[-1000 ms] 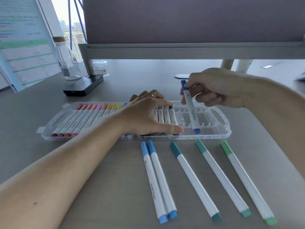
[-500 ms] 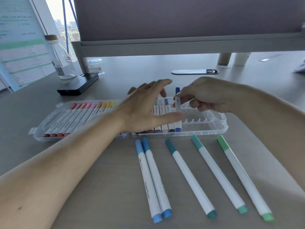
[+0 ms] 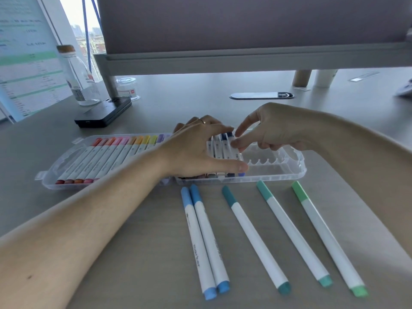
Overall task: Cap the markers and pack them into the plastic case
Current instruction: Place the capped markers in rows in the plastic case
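Nearest, five slim white-barrelled markers lie capped on the smooth grey desk (image 3: 133,253): two light-blue markers (image 3: 197,241) touching, then a teal marker (image 3: 256,239), a turquoise marker (image 3: 293,234) and a green marker (image 3: 327,239), apart. Beyond lies the clear plastic case (image 3: 278,177), long and round-cornered, with scalloped slots. Its left half holds a red-to-purple row (image 3: 100,161). The left hand (image 3: 196,150) lies flat and spread over the middle markers. The right hand (image 3: 274,130) has thumb and forefinger on the blue marker (image 3: 238,156), lying in its slot; pinching or pressing, I cannot tell. Farther back stand a black box (image 3: 103,112) and a cork-stoppered glass bottle (image 3: 75,81).
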A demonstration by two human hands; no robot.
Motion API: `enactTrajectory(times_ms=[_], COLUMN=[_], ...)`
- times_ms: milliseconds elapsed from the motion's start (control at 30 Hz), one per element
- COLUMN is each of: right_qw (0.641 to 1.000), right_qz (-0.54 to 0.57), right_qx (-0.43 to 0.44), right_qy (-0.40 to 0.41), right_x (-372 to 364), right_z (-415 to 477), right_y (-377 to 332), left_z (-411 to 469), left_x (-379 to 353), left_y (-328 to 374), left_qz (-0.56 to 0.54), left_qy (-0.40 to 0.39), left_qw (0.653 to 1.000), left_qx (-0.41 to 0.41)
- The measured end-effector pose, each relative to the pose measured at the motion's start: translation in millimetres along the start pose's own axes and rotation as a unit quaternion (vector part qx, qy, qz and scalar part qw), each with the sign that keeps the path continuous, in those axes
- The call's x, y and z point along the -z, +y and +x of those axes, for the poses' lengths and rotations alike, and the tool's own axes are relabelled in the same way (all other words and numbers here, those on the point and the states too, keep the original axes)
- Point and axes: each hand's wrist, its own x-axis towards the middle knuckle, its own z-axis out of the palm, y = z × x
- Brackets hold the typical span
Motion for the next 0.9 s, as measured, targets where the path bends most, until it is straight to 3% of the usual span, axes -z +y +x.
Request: enactTrajectory(times_ms=[900], right_qw=[0.998], right_qz=[0.0], right_qx=[-0.032], right_qy=[-0.052], right_x=[3.0], right_z=[1.5], right_y=[2.3], left_z=[-1.2], left_x=[2.6], left_y=[4.3], left_qz=[-0.01], left_qy=[-0.01], left_qw=[1.0], left_qx=[0.007])
